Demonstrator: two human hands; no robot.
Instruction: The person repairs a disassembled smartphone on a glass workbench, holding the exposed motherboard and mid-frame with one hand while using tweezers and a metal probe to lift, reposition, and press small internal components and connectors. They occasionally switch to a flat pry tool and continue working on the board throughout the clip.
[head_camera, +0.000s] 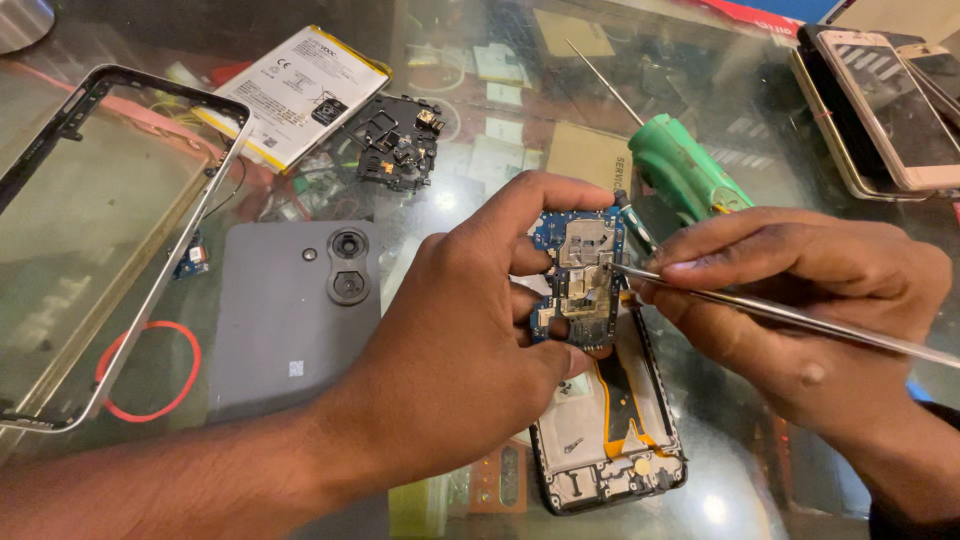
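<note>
My left hand (460, 330) grips a small blue phone circuit board (578, 275) by its edges, held up above an opened phone frame (610, 430). My right hand (800, 300) pinches long metal tweezers (780, 315), whose tip touches a metal shield near the board's middle. A green-handled screwdriver (685, 170) lies just behind the board, its tip close to the board's upper right corner.
A grey phone back cover (290, 320) lies left of my hands, with a red rubber band (150, 370) and a phone screen frame (90, 230) farther left. A white battery (300, 95) and a black inner plate (400, 145) lie behind. Stacked phones (885, 110) sit at the far right.
</note>
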